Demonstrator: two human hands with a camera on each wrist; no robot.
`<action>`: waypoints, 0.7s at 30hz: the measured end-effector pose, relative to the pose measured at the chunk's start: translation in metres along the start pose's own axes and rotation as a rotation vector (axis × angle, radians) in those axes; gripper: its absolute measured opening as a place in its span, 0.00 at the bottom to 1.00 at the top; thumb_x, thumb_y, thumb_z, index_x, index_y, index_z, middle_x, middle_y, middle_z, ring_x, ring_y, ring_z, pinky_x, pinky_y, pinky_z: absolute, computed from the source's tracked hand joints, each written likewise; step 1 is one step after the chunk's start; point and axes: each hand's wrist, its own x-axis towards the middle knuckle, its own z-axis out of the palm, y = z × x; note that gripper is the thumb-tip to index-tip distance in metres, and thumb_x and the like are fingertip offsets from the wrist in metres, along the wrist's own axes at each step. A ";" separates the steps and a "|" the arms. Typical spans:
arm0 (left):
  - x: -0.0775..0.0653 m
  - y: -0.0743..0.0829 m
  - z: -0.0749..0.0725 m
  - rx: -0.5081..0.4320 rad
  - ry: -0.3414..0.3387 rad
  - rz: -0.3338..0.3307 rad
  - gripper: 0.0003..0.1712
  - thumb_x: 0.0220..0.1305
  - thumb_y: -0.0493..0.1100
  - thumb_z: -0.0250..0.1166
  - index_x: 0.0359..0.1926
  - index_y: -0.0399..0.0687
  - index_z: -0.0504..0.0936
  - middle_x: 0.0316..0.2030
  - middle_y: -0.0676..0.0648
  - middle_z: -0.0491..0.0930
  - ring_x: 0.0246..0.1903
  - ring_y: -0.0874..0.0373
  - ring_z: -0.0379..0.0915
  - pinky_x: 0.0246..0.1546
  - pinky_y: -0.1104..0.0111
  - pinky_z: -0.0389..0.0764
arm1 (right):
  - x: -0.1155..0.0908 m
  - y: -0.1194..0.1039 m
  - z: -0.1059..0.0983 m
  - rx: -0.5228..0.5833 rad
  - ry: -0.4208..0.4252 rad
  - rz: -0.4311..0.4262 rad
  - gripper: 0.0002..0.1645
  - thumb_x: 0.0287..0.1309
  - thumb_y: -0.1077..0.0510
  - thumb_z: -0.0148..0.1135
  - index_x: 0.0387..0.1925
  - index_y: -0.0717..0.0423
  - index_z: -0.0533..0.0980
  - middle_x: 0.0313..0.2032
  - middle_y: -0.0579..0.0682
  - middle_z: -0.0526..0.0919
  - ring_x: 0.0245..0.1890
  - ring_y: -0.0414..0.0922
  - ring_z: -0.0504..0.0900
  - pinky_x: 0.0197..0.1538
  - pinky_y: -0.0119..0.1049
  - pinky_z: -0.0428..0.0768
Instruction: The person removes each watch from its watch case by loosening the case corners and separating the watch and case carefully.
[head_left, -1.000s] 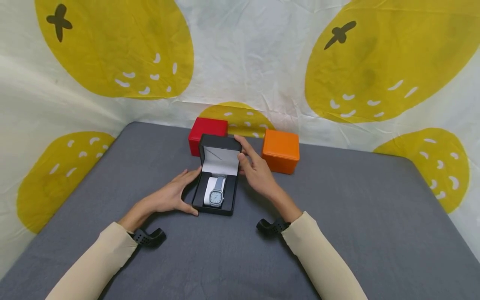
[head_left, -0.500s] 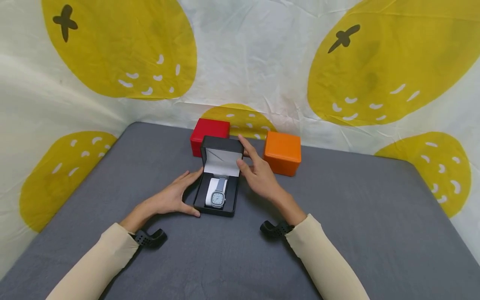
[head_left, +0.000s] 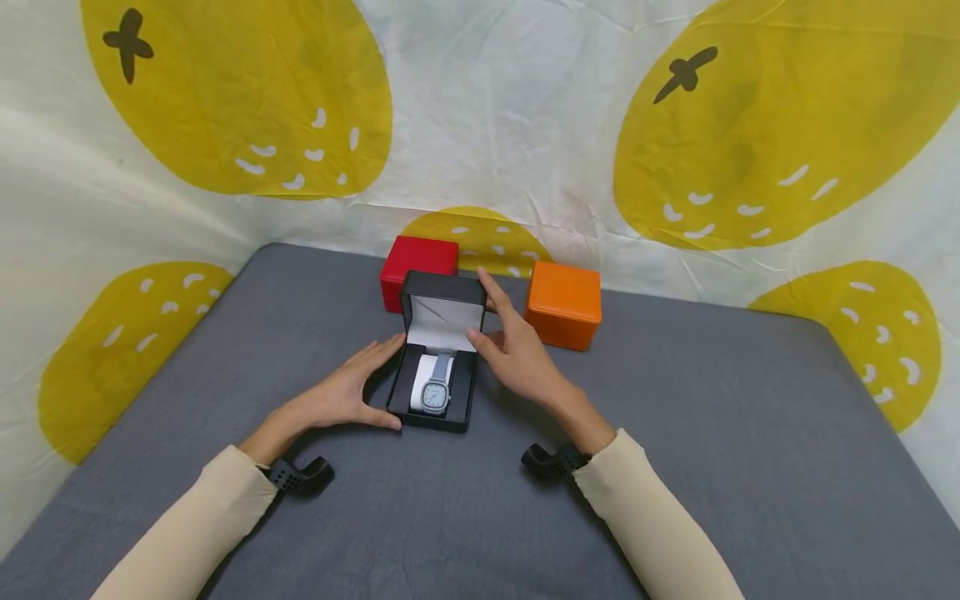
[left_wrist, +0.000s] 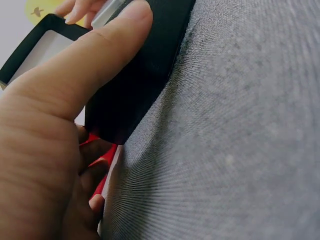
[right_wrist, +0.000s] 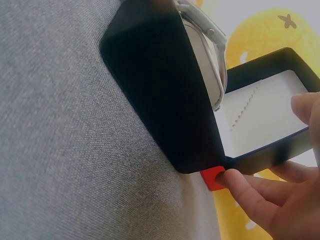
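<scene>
A black watch box (head_left: 427, 422) stands on the grey cloth with its lid raised, showing a white lining. On a white cushion in its base sits a wristwatch (head_left: 434, 395) with a light blue-grey strap and squarish face. My left hand (head_left: 341, 393) holds the base from the left, thumb at the front corner and fingertips near the hinge. My right hand (head_left: 522, 358) grips the right side of the lid (right_wrist: 260, 110), thumb at the inner edge and fingers outside and behind. In the left wrist view, the left thumb (left_wrist: 95, 60) lies along the dark side of the base.
Behind the watch box to the left is a red box (head_left: 420, 255). An orange box (head_left: 564, 293) stands just beyond the right hand. A white fabric backdrop (head_left: 502, 108) with yellow fruit prints rises along the back and sides of the grey table (head_left: 712, 433).
My right thumb has slid down and inward along the inner edge of the lid. The left hand and the box stay in place; the head view has shifted slightly.
</scene>
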 end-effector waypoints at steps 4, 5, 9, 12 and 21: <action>-0.001 0.000 0.000 -0.007 0.016 0.018 0.68 0.40 0.64 0.76 0.76 0.53 0.46 0.73 0.46 0.48 0.70 0.39 0.38 0.66 0.43 0.46 | -0.001 0.000 0.000 -0.001 0.004 -0.010 0.48 0.66 0.54 0.57 0.73 0.24 0.39 0.71 0.49 0.54 0.46 0.49 0.81 0.44 0.41 0.81; -0.001 0.000 0.000 -0.006 0.020 0.023 0.68 0.40 0.64 0.77 0.76 0.53 0.46 0.73 0.46 0.48 0.70 0.39 0.38 0.66 0.44 0.46 | -0.001 0.000 0.001 -0.001 0.002 -0.008 0.49 0.66 0.55 0.58 0.73 0.23 0.39 0.71 0.49 0.55 0.46 0.49 0.81 0.45 0.41 0.81; -0.002 0.002 0.000 0.003 0.028 0.029 0.68 0.40 0.63 0.77 0.76 0.52 0.46 0.73 0.45 0.48 0.70 0.39 0.40 0.66 0.43 0.47 | -0.003 -0.001 0.000 -0.005 -0.008 -0.022 0.50 0.65 0.56 0.58 0.74 0.26 0.38 0.70 0.53 0.57 0.43 0.47 0.82 0.44 0.39 0.81; -0.002 0.003 0.000 0.009 0.024 0.024 0.68 0.40 0.64 0.76 0.76 0.53 0.47 0.73 0.43 0.49 0.70 0.40 0.42 0.65 0.43 0.49 | -0.006 -0.001 0.000 0.000 -0.018 -0.027 0.51 0.64 0.57 0.59 0.74 0.28 0.37 0.69 0.54 0.58 0.43 0.47 0.82 0.46 0.39 0.81; -0.003 0.004 -0.002 -0.061 0.077 0.128 0.58 0.43 0.59 0.77 0.73 0.56 0.57 0.67 0.49 0.56 0.64 0.51 0.53 0.61 0.45 0.60 | -0.021 -0.002 -0.003 0.015 -0.059 -0.019 0.56 0.63 0.58 0.61 0.74 0.32 0.33 0.68 0.54 0.60 0.41 0.44 0.83 0.44 0.34 0.80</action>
